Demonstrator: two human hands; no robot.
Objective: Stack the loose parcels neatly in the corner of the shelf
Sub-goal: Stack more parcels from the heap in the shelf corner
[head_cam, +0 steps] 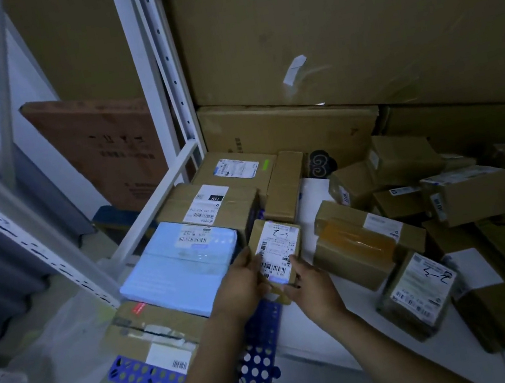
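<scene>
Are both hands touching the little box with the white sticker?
Touching. The head view shows the left hand gripping the left edge of the little box, and the right hand holding its near end, thumb on the label.

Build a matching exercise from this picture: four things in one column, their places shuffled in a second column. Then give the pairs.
1. small parcel
2. pale blue parcel
3. orange-taped parcel
4. blue perforated tray

A. right of the small parcel
B. at the front, below the left forearm
C. gripped by the left hand and right hand
D. lying flat, left of the small parcel

Pairs: 1-C, 2-D, 3-A, 4-B
</scene>
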